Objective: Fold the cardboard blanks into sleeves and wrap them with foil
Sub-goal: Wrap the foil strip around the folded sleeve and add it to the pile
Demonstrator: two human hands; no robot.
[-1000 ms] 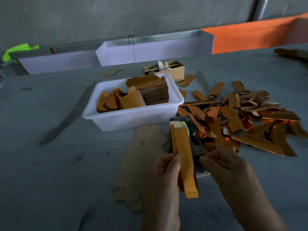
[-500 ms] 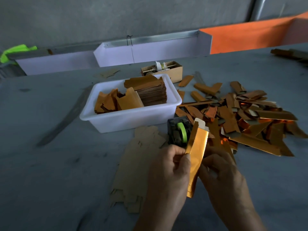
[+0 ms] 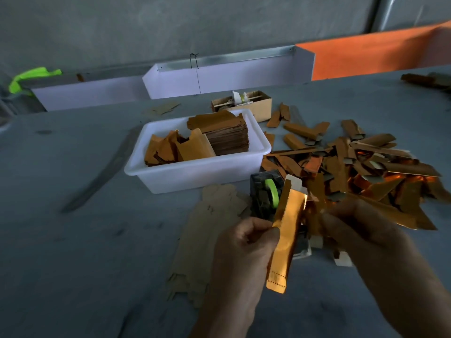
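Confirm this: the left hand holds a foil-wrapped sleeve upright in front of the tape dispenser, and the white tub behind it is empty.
Not quite. The head view shows the white tub is not empty: it holds a stack of foil blanks. The rest stands: the left hand holds the sleeve upright in front of the tape dispenser.

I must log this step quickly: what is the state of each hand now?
Left hand: grips the foil-wrapped sleeve.
Right hand: fingers curled beside the sleeve; whether it holds anything cannot be told.
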